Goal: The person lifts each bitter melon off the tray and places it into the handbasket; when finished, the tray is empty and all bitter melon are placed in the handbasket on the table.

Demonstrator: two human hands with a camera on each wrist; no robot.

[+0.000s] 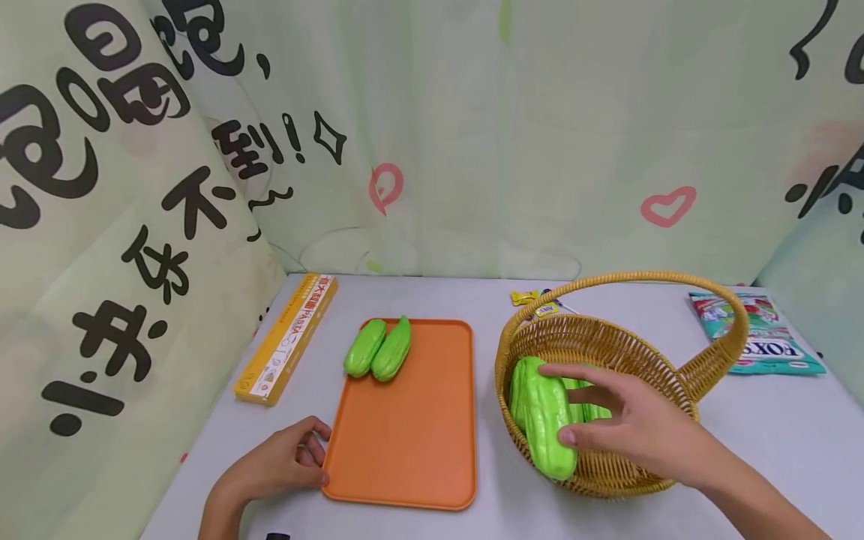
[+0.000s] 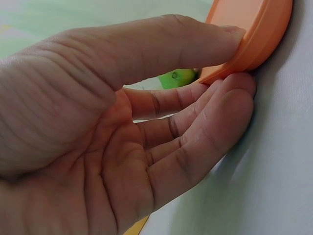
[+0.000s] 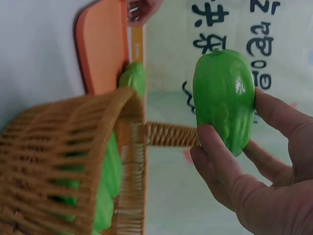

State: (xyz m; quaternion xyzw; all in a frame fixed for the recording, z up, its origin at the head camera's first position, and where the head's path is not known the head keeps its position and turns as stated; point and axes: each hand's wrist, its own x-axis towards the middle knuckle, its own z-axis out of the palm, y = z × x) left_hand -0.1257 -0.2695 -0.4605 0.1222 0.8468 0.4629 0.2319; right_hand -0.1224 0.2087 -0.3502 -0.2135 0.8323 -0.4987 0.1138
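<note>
Just beyond the left hand [image 1: 280, 461], toward the far wall: long yellow cardboard box [image 1: 286, 339] with printed labels, flat on the pale grey tabletop [image 1: 763, 435]. Far past the right hand [image 1: 634, 424], out to its right: green-and-white plastic candy bag [image 1: 756, 334] (red fruit print, lettering upside down from here). Farther beyond that hand, near the wall: small yellow sweet wrappers [image 1: 533, 301]. Behind and to both sides: pale green cloth backdrop [image 1: 472, 135] with black brush-style characters and a pink heart outline [image 1: 668, 206].
</note>
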